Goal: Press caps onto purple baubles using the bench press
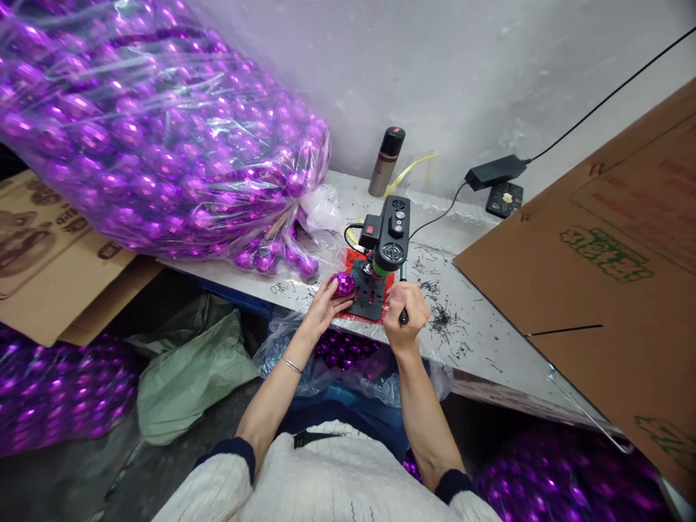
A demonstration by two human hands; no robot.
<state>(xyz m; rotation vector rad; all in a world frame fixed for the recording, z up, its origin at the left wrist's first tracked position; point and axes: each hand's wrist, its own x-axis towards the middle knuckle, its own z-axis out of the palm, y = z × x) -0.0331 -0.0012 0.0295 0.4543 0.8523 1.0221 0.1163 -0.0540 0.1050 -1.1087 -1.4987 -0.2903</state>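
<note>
My left hand (324, 306) holds a shiny purple disco-style ball (344, 284) between its fingers, at the left side of a small black bench machine (395, 235). The machine's dark slotted base plate (365, 301) rests on a red sheet. My right hand (406, 313) is wrapped round the machine's black-gripped lever handle (403, 317) on the right. Below the table edge, between my forearms, purple balls (348, 349) lie in a container lined with clear plastic.
A big clear bag of purple balls (163, 145) covers the table's left. Behind the machine stands a spray can (386, 161), with a power adapter (496, 172) to its right. Small dark pins (441, 317) lie scattered. A large cardboard box (598, 254) stands at right.
</note>
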